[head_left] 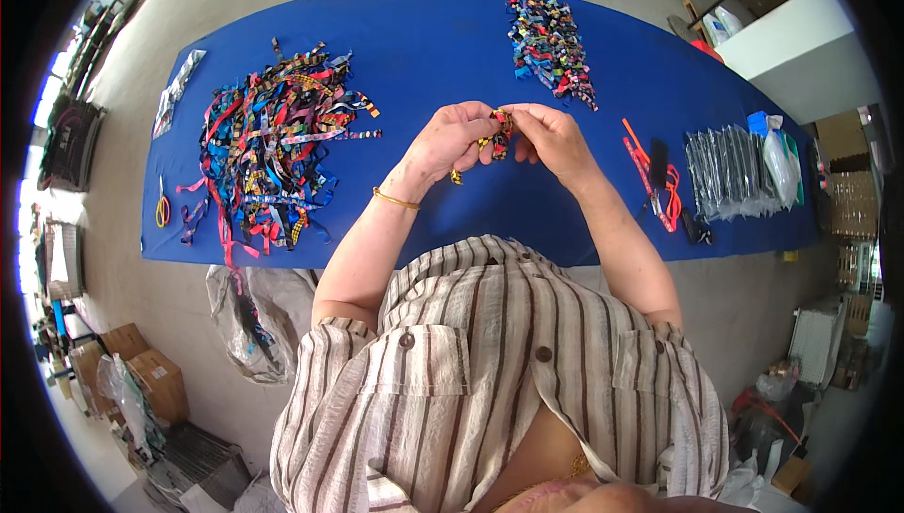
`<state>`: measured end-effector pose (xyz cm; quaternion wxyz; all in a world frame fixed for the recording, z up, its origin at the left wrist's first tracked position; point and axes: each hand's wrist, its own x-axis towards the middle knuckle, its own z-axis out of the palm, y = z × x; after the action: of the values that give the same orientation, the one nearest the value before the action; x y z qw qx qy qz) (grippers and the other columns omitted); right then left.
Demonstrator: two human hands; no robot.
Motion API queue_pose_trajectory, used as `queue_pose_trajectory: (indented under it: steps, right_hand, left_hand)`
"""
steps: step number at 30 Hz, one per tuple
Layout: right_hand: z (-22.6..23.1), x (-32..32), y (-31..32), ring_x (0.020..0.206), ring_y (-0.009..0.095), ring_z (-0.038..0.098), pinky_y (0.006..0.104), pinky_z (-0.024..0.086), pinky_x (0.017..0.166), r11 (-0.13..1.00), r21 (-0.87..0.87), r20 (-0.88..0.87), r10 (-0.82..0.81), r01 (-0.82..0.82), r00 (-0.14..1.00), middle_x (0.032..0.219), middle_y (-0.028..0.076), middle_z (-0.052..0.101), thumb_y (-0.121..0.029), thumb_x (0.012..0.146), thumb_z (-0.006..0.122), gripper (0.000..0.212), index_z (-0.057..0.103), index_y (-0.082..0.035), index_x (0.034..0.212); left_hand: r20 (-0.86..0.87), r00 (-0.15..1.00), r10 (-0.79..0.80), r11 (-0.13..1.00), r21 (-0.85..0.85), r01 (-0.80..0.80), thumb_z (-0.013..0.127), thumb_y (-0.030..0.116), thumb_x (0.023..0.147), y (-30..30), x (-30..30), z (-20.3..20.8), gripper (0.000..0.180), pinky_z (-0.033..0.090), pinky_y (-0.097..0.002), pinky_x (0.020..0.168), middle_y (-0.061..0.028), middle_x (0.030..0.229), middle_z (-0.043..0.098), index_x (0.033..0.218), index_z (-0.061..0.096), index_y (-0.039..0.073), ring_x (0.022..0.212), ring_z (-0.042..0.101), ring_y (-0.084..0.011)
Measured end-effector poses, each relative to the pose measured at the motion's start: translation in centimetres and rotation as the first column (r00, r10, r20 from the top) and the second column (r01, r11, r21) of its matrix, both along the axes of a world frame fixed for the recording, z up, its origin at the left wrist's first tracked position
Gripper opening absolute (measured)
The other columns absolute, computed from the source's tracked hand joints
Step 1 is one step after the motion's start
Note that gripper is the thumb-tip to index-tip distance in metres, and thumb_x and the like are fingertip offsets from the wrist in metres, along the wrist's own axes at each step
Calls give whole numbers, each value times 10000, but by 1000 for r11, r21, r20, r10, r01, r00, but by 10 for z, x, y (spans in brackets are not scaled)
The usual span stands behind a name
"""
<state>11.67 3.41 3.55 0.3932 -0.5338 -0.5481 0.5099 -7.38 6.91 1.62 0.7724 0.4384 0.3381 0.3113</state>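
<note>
Above the middle of the blue-covered table (pixel 424 52), both my hands meet at a short patterned fabric strap (pixel 502 139) in yellow, black and red. My left hand (pixel 452 141) pinches it between thumb and fingers, with a yellow-and-black end hanging below. From the other side my right hand (pixel 554 141) grips the same bunched strap with its fingertips. The strap looks folded or knotted, though fingers cover part of it. Left of my hands lies a big tangled heap of colourful straps (pixel 273 146). Beyond my right hand is a long pile of small bunched strap pieces (pixel 551 42).
Yellow-handled scissors (pixel 163 212) and a clear packet (pixel 179 89) lie at the table's left. On the right are orange-red handled tools and straps (pixel 652 179), plus a row of clear plastic bags (pixel 734 174). A grey sack (pixel 250 325) stands below the left front edge.
</note>
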Motion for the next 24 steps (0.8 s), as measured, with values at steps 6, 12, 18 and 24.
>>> queue_pose_trajectory:
  steps: [6, 12, 18, 24]
  right_hand:
    - [6, 23, 2, 581, 50, 573, 188, 412, 499, 995, -63, -77, 71, -76, 995, 786, 6, 674, -301, 932, 645, 330, 676, -16, 1095]
    - [1, 58, 6, 580, 48, 570, 187, 399, 489, 998, -54, -121, 16, -22, 992, 788, 4, 665, -241, 918, 651, 260, 678, -9, 1032]
    - [2, 87, 11, 561, 40, 528, 185, 383, 481, 1000, -1, -136, -28, 28, 990, 744, -7, 630, -242, 899, 660, 236, 676, -20, 977]
    - [2, 101, 18, 545, 44, 496, 198, 359, 469, 998, -69, -135, -15, 6, 991, 682, -22, 574, -245, 897, 650, 212, 663, -36, 932]
  left_hand:
    - [29, 998, 63, 996, 57, -64, 572, 181, 972, -8, 25, 7, 164, 252, -208, 343, -88, 624, 607, 891, 569, 39, 360, 400, -60]
    - [17, 983, 184, 981, 64, -185, 570, 279, 988, -17, 57, 15, 240, 275, -203, 352, -84, 646, 629, 903, 572, 55, 358, 421, -76]
    - [135, 951, 280, 958, 33, -286, 582, 223, 980, -10, 76, 11, 192, 433, -217, 448, -120, 784, 696, 914, 597, 43, 454, 536, -104]
    - [25, 969, 247, 948, 199, -247, 593, 203, 971, -7, 85, 11, 164, 523, -252, 635, -115, 946, 708, 956, 616, 41, 713, 643, -134]
